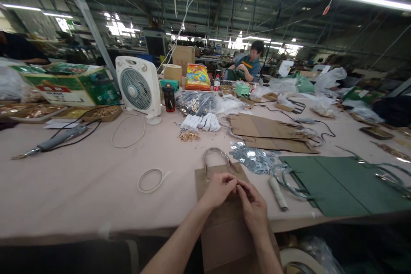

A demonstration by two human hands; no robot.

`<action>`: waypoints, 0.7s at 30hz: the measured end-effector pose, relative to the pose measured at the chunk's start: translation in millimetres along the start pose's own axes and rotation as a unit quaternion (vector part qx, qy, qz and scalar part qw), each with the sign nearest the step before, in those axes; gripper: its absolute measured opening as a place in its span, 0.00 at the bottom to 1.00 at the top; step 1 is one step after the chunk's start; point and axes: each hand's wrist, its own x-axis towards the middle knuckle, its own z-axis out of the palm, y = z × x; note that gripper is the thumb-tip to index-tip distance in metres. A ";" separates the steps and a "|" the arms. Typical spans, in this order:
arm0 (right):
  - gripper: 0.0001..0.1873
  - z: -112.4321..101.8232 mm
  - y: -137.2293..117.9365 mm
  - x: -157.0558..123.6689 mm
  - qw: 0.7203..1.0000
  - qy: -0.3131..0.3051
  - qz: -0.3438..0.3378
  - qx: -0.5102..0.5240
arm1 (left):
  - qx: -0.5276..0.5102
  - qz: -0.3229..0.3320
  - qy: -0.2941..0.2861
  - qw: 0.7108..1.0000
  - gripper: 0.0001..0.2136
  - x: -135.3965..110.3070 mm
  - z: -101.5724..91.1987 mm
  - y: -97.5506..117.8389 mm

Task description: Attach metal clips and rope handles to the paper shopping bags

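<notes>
A flat brown paper bag (224, 227) lies over the table's near edge, its cord handle (215, 154) pointing away from me. Both of my hands rest on the bag's upper part. My left hand (217, 189) and my right hand (253, 205) are closed in pinches, fingertips meeting over something tiny that I cannot make out. A pile of small clear packets (253, 157) lies just beyond the bag. A white roll (278, 192) sits to the right of my right hand.
Green paper bags (340, 184) lie at the right, brown bags (266, 130) behind. A white fan (138, 86), white gloves (201, 122), a black cup (168, 97), a loose white loop (150, 180) and a cabled tool (61, 137) stand further off. A person (248, 66) sits at the far end.
</notes>
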 end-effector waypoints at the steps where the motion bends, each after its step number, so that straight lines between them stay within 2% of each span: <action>1: 0.21 -0.1 1.6 0.3 1.000 -0.003 0.017 0.004 | -0.008 -0.004 0.009 1.000 0.15 -3.3 -1.6 -1.1; 3: 0.23 -0.6 5.9 2.2 0.998 -0.003 0.054 0.015 | 0.011 0.002 0.051 0.999 0.15 -8.8 -12.4 -2.5; 4: 0.24 -0.9 8.4 3.8 0.998 -0.002 0.067 0.022 | 0.048 0.013 0.093 0.994 0.15 -11.7 -20.9 -3.4; 5: 0.25 -1.3 10.6 5.7 0.997 -0.001 0.073 0.028 | 0.105 0.024 0.146 0.983 0.16 -14.6 -30.8 -4.7; 7: 0.26 -2.1 13.8 9.4 0.996 0.001 0.074 0.039 | 0.254 0.023 0.249 0.934 0.19 -20.4 -51.3 -8.9; 9: 0.27 -3.0 15.1 12.1 0.996 0.004 0.077 0.047 | 0.361 -0.017 0.275 0.891 0.19 -25.0 -66.8 -14.6; 11: 0.27 -3.7 15.1 13.4 0.995 0.002 0.087 0.053 | 0.398 -0.046 0.248 0.882 0.14 -27.0 -72.9 -20.3; 13: 0.26 -3.8 14.7 14.1 0.994 -0.006 0.096 0.058 | 0.382 -0.042 0.240 0.891 0.10 -25.6 -70.2 -24.6; 17: 0.24 -1.8 13.9 16.1 0.994 -0.008 0.093 0.061 | 0.243 -0.028 0.316 0.917 0.10 -16.5 -56.4 -27.5; 21: 0.23 5.5 11.0 20.1 0.995 -0.002 0.079 0.066 | 0.154 -0.039 0.333 0.929 0.12 -9.9 -49.4 -28.9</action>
